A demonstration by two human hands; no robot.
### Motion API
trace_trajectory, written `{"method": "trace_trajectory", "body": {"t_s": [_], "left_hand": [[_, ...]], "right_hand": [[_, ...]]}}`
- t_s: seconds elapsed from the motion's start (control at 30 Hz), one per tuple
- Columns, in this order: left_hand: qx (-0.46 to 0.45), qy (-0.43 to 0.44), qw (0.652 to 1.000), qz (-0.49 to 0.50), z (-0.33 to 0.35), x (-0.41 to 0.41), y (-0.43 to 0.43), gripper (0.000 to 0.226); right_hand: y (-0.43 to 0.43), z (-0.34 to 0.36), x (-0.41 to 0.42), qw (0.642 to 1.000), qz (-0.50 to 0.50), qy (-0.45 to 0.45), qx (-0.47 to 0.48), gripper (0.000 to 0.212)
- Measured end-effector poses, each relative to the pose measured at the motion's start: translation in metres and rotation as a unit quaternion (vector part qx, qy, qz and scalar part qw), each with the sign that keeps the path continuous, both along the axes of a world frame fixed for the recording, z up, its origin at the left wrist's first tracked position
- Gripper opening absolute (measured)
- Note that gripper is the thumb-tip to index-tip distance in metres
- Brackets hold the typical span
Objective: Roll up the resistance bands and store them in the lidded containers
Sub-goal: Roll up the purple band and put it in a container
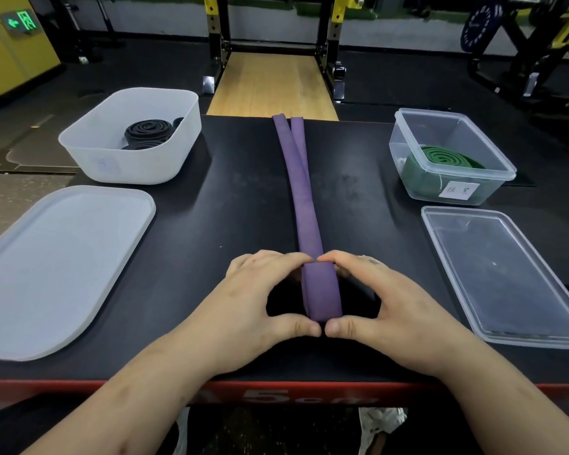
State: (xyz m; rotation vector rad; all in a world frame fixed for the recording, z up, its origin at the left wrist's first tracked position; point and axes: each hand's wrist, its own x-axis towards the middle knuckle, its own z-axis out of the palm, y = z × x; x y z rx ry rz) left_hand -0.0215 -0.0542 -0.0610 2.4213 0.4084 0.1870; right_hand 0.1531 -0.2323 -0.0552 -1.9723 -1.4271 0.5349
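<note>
A purple resistance band (301, 192) lies stretched down the middle of the black table, its near end folded back over itself. My left hand (253, 303) and my right hand (388, 307) pinch that folded end from either side, thumbs meeting at its near edge and fingertips at its far edge. A frosted white container (89, 152) at the back left holds rolled black bands (148, 133). At the back right, a clear container (493, 178) holds a rolled green band (447, 159).
A frosted white lid (46, 267) lies on the table at the left, a clear lid (506, 274) at the right. The table's red front edge (276, 394) runs just under my wrists. A squat rack and wooden platform (270, 83) stand beyond the table.
</note>
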Motion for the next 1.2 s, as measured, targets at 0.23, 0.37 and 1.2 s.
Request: {"method": "trace_trajectory", "body": {"t_s": [0.23, 0.37, 1.2], "left_hand": [[0.018, -0.016, 0.999, -0.026, -0.0018, -0.0031, -0.0023, 0.07], [0.029, -0.017, 0.999, -0.009, -0.0026, -0.0002, -0.0004, 0.087], [0.022, -0.029, 0.999, -0.023, -0.0037, -0.0032, -0.0015, 0.074]], "right_hand": [[-0.0008, 0.0034, 0.0012, 1.0, 0.013, 0.007, -0.006, 0.073], [0.0044, 0.0063, 0.0035, 1.0, 0.0, -0.004, 0.0, 0.068], [-0.0006, 0.0056, 0.004, 0.999, 0.015, 0.037, 0.031, 0.07]]}}
